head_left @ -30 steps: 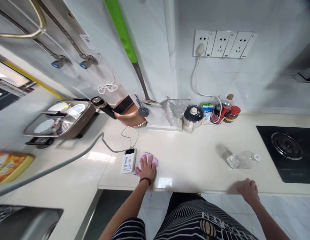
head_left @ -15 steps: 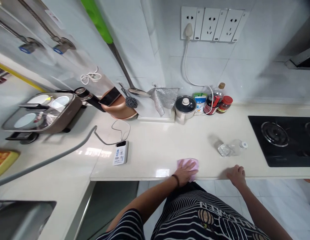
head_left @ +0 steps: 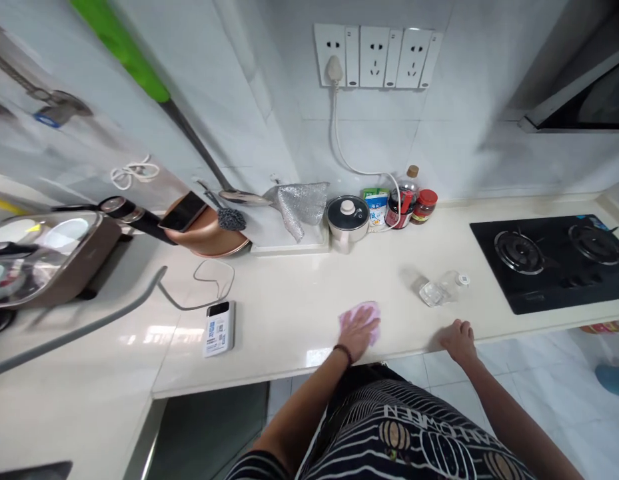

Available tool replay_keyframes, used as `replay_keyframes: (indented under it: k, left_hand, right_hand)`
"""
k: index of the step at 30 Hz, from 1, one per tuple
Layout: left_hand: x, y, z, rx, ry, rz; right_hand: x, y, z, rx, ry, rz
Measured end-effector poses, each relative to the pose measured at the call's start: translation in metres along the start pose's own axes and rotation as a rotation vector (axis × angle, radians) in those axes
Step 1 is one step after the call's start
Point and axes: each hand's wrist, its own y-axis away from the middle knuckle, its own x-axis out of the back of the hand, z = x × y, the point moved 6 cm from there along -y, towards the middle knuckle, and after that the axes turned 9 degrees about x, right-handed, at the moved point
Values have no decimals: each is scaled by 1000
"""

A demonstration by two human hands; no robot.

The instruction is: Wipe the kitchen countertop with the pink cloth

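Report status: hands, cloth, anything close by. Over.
Left hand flat on pink cloth, near counter front edge. Right hand resting on that edge. Clear bottle lying beyond it, untouched.

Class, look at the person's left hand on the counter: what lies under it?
A pink cloth lies flat on the white countertop under the left hand. The palm covers its near part, so its full shape cannot be seen.

Two hands show: one pink cloth (head_left: 365, 309) under the left hand (head_left: 358, 331), one clear bottle (head_left: 442, 288) beyond the right hand (head_left: 456, 335), one power bank (head_left: 218, 328) leftward, two burners (head_left: 518, 248) rightward.
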Motion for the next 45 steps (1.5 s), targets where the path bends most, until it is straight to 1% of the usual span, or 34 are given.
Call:
replay_keyframes:
  k: [3, 5, 6, 7, 8, 9, 10, 11, 12, 13, 14, 15, 16, 18, 19, 20, 21, 22, 23, 24, 25, 27, 29, 31, 33, 34, 35, 37, 38, 39, 40, 42, 43, 45]
  left_hand:
    - [41, 35, -86, 285, -23, 120]
    - [64, 56, -135, 478, -10, 209]
    - [74, 65, -155, 587, 27, 267]
    - [81, 71, -170, 685, 65, 320]
    - [85, 75, -180, 769, 102, 366]
    - [86, 75, -183, 830, 131, 397]
    - [84, 71, -180, 866, 144, 410]
    - [80, 65, -171, 879, 147, 412]
    - [72, 55, -155, 857, 143, 395]
    - [63, 43, -135, 812, 141, 367]
    - [52, 30, -111, 737, 138, 332]
    - [37, 15, -81, 603, 125, 245]
    - [24, 4, -53, 512, 125, 194]
    - [1, -13, -1, 365, 133, 108]
    - [-9, -19, 22, 264, 165, 63]
    - [-14, -23, 41, 168, 205, 32]
    - [-16, -25, 54, 81, 251, 16]
    - [-14, -25, 60, 15, 298, 22]
    - [-8, -24, 58, -17, 339, 50]
    - [0, -23, 50, -12, 369, 97]
    - [11, -20, 35, 19, 391, 151]
    - [36, -11, -5, 115, 439, 272]
    - [60, 4, -51, 238, 480, 380]
    - [78, 22, -91, 346, 507, 456]
    - [90, 42, -122, 451, 529, 519]
    - [94, 52, -134, 509, 545, 551]
    - [96, 61, -144, 570, 565, 583]
    - [97, 76, -155, 673, 611, 630]
    - [97, 81, -158, 706, 630, 639]
    - [97, 84, -159, 722, 642, 638]
    - [96, 85, -160, 730, 648, 630]
    - [95, 86, -160, 725, 651, 605]
    - [95, 86, -161, 715, 648, 592]
    - [95, 85, -165, 695, 640, 571]
  right_hand:
    - [-2, 1, 0, -51, -15, -77]
    - [-1, 2, -2, -55, -31, -90]
    - [-1, 2, -3, -59, -39, -90]
    - [-1, 2, -3, -65, -48, -87]
    - [-1, 3, -3, -73, -57, -84]
    - [-1, 3, -2, -83, -66, -81]
    - [-1, 3, -2, -91, -75, -79]
    - [-2, 4, -2, -97, -83, -77]
    - [-2, 4, -2, -102, -91, -75]
    - [-2, 4, -1, -107, -99, -72]
    - [-1, 4, -1, -109, -109, -64]
    - [0, 5, -2, -108, -119, -53]
    - [1, 5, -2, -106, -128, -39]
    - [6, 6, -4, -93, -143, -10]
    - [8, 6, -6, -78, -149, -2]
    - [11, 7, -8, -62, -155, 2]
    - [13, 7, -9, -50, -162, 2]
    - [16, 7, -9, -44, -172, 3]
    - [18, 7, -8, -49, -186, 8]
    - [20, 8, -7, -62, -205, 21]
    - [22, 10, -6, -79, -227, 39]
    - [22, 17, -8, -101, -262, 77]
    - [20, 27, -22, -69, -293, 134]
    - [15, 39, -55, 19, -343, 209]
    - [12, 47, -105, 162, -401, 270]
    - [11, 49, -133, 238, -417, 271]
    - [11, 49, -161, 312, -420, 248]
    - [10, 44, -210, 438, -399, 140]
    - [11, 40, -228, 479, -383, 77]
    - [12, 36, -239, 510, -369, 26]
    - [14, 32, -245, 533, -358, -8]
    - [18, 27, -241, 549, -343, -21]
    - [19, 26, -231, 536, -339, -12]
    - [18, 26, -199, 466, -331, 11]
